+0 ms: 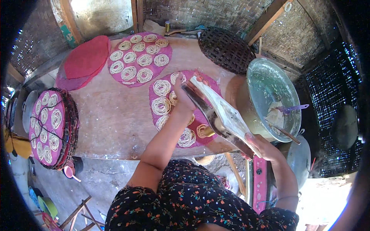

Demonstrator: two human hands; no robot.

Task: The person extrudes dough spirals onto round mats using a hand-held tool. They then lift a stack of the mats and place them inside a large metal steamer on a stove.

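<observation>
My left hand [185, 95] and my right hand [266, 148] grip opposite ends of a wooden hand press [227, 109]. Its two long levers lie nearly together, one pale and dusted, the other dark. A brass-coloured cylinder [208, 132] shows below the levers, over a round pink cloth [216, 86] on the table. Coiled dough nests [162, 87] of thin strands cover much of this cloth. The press and my left forearm hide some of them. The cylinder's lower end is close to one nest [201, 130]; I cannot tell whether they touch.
Another pink cloth with nests [140, 57] lies farther back, beside bare red cloths [86, 57]. Stacked trays [71, 127] stand at the left. On the right are a large basin [256, 65] with batter-like residue and a purple-handled utensil [295, 108], and a dark woven tray [225, 50].
</observation>
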